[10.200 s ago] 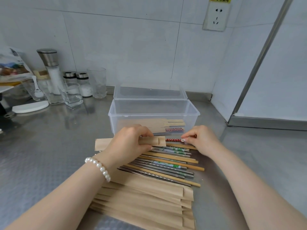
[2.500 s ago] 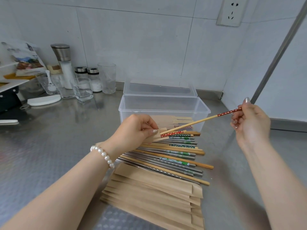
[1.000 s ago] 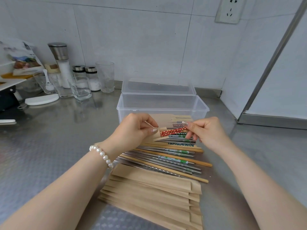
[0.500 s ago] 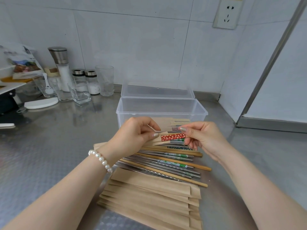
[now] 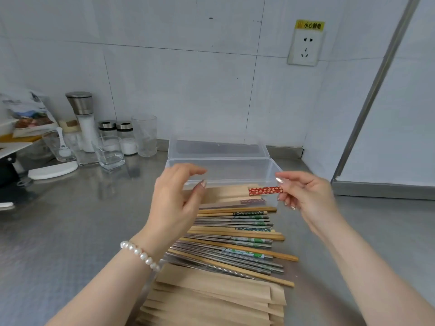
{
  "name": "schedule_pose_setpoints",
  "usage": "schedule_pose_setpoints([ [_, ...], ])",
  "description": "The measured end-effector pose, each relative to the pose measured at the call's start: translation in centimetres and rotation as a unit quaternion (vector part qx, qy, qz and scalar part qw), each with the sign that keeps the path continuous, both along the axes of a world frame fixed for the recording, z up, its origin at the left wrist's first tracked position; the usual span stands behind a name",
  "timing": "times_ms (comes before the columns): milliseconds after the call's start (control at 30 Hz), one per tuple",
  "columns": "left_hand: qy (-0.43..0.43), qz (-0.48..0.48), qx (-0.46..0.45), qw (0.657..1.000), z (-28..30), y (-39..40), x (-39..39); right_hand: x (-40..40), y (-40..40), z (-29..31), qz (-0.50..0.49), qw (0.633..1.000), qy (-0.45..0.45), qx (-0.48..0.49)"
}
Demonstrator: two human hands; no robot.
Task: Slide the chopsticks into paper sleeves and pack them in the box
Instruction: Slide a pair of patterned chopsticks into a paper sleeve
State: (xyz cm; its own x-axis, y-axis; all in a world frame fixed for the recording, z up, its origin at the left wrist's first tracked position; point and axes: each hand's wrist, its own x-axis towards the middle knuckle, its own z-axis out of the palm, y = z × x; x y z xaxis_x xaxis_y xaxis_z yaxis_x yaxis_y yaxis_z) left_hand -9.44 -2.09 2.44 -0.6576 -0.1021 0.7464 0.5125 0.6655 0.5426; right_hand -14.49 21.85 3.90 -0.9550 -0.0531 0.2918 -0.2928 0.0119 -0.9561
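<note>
Above the near wall of the clear plastic box (image 5: 270, 169), at the back of the steel counter (image 5: 70, 231), a brown paper sleeve (image 5: 226, 191) with red flower-patterned chopstick ends (image 5: 265, 191) protruding is pinched by the right hand (image 5: 303, 196). The left hand (image 5: 174, 203) is held open beside it, grasping nothing. Yellow label (image 5: 310, 25) writing above the wall socket (image 5: 305, 49) cannot be read with certainty.
</note>
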Motion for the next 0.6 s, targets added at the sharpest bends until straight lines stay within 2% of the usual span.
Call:
schedule_pose_setpoints([
  [67,0.042,0.034,0.014,0.998,0.1,-0.4,-0.2,-0.6,1.5,0.9,-0.05,0.998,0.02,-0.042],
  [200,0.034,0.048,0.026,0.998,-0.2,-0.6,-0.4,-1.9,2.7,2.4,-0.117,0.991,0.044,-0.042],
  [400,-0.004,0.055,0.07,0.996,-0.3,-0.8,-0.6,-4.6,0.3,3.1,-0.086,0.983,0.03,0.159],
  [600,-0.052,0.026,0.106,0.993,-0.4,-0.8,-0.6,-6.7,-2.8,3.1,-0.041,0.954,0.015,0.295],
])
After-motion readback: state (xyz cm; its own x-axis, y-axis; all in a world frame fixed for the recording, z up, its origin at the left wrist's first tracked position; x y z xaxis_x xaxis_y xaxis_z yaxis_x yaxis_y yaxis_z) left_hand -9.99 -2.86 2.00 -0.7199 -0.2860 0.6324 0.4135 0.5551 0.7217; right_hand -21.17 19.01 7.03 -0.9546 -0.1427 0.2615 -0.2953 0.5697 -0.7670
